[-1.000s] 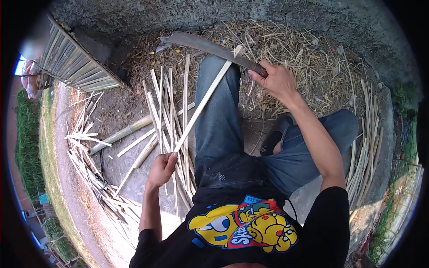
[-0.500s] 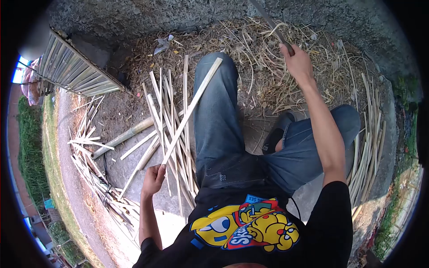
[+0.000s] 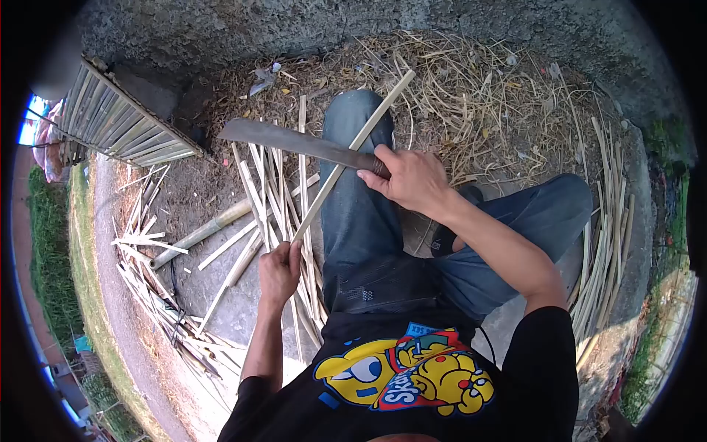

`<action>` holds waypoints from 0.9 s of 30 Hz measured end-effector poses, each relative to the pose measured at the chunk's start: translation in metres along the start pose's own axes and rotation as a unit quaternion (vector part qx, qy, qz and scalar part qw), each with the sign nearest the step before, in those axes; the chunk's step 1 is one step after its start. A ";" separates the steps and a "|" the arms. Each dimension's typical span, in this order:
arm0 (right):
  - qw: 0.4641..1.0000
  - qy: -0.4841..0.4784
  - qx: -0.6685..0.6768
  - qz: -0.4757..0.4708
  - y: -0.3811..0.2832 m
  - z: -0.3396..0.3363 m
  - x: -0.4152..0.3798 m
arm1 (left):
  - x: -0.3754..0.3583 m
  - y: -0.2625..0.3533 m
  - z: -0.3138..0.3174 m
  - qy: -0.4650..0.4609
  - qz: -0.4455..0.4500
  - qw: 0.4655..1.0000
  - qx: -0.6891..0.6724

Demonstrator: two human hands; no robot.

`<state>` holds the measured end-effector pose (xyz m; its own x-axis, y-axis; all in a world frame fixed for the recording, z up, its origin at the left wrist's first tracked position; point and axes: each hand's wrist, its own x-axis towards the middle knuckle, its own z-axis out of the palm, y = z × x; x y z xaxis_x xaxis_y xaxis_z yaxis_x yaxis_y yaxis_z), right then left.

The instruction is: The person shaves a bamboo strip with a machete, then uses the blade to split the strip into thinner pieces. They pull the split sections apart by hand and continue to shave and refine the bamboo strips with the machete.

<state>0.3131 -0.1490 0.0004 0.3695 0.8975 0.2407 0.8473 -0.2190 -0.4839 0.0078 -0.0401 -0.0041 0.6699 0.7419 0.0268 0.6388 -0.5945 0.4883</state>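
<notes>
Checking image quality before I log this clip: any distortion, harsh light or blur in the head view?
Head view: strong fisheye bending with a black vignette ring; hard sunlight, bright ground at lower left; the machete, bamboo strip, right hand and left hand are sharp.

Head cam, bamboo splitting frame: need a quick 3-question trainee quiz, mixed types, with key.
1. Multiple choice: what does the right hand grip? A) a saw B) a long-bladed knife C) a hammer
2. True or false: the left hand holds the lower end of the bamboo strip that the blade meets.
3. Fill in: the strip lies slanted across the person's ____ leg.

Key: 1 B. 2 true. 3 left, the one in blue jeans stretched forward, with the pile of split strips on the ground beside it.
</notes>
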 end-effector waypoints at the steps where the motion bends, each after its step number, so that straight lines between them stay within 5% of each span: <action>1: 1.000 -0.006 -0.001 -0.031 -0.003 0.005 -0.002 | -0.001 0.000 -0.001 -0.001 0.003 1.000 0.000; 5: 0.994 0.072 -0.080 -0.012 0.048 -0.005 0.017 | -0.021 -0.020 -0.010 -0.013 -0.025 0.999 -0.045; 9: 0.945 0.098 -0.004 0.311 0.155 -0.069 0.048 | -0.050 -0.041 -0.024 0.002 -0.085 0.995 -0.050; 13: 0.924 0.215 -0.015 0.317 0.214 -0.083 0.027 | -0.050 -0.062 -0.012 0.020 -0.104 0.993 -0.053; 15: 0.835 0.266 0.276 0.394 0.183 -0.092 0.027 | -0.032 -0.066 -0.004 0.014 -0.114 0.992 -0.058; 17: 0.817 0.283 0.321 0.387 0.166 -0.098 0.025 | -0.007 -0.078 0.002 0.036 -0.081 0.987 -0.134; 20: 0.858 0.291 0.258 0.337 0.158 -0.117 0.005 | 0.034 -0.092 0.000 0.074 -0.094 0.984 -0.134; 22: 0.919 0.274 0.082 0.270 0.137 -0.147 -0.013 | 0.055 -0.125 0.015 0.135 -0.055 0.981 -0.132; 25: 0.900 0.336 0.074 0.267 0.105 -0.195 -0.054 | 0.065 -0.190 0.050 0.077 -0.159 0.984 0.000; 27: 0.870 0.419 0.059 0.253 0.112 -0.215 -0.090 | 0.051 -0.269 0.113 0.112 -0.139 0.943 0.282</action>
<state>0.4567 -0.3361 0.1052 0.8745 0.0925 0.4761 0.4679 -0.4196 -0.7779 -0.0873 0.1228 -0.2328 0.3903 0.9029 0.1801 0.9199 -0.3904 -0.0362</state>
